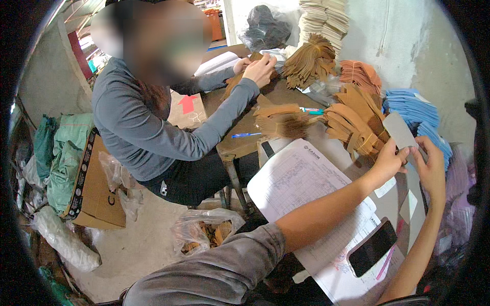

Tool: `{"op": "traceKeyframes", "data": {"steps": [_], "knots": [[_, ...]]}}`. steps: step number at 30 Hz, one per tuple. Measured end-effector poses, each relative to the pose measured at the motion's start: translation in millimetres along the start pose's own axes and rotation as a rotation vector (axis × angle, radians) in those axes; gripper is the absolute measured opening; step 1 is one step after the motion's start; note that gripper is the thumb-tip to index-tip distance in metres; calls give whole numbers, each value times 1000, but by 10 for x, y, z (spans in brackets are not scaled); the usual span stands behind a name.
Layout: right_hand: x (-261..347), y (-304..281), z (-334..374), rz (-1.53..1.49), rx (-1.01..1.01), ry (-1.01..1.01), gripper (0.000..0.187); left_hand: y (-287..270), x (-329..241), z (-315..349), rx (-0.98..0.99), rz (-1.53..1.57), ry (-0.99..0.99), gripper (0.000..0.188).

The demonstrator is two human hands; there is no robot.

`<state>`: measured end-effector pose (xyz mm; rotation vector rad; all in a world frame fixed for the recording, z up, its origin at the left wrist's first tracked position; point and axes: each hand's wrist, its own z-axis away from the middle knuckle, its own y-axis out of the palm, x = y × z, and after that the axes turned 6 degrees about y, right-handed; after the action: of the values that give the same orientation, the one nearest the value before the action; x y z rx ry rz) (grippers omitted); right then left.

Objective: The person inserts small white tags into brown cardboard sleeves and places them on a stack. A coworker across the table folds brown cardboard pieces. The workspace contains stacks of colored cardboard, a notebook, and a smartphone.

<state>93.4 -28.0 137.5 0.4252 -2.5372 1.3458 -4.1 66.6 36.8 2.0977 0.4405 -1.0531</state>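
Both my hands are raised over the right side of the table and meet at a pale, rounded-end flat piece, card or cloth, I cannot tell which. My left hand grips its lower end, the fingers curled. On its right, my right hand pinches the same end between thumb and fingers. Just behind lie brown strips in banded bundles and a stack of folded blue pieces. Beneath my left forearm are written paper sheets and a black phone.
A co-worker in a grey sleeve sits across at left, hands on brown pieces. Orange and cream stacks stand by the wall. A blue pen lies on the table. A cardboard box and plastic bag are on the floor.
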Motion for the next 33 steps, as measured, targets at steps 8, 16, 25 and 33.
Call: {"op": "traceKeyframes", "data": {"steps": [8,16,25,33], "knots": [[34,26,3,1,-27,-32,17,14,29,-8,-21,109,55,26],[-66,-96,9,23,96,59,13,49,-4,4,26,18,70,32],[-136,-184,28,53,79,53,13,36,-96,58,119,-105,66,37],[-171,-180,32,-5,102,13,15,29,-73,57,107,-230,110,35]]}}
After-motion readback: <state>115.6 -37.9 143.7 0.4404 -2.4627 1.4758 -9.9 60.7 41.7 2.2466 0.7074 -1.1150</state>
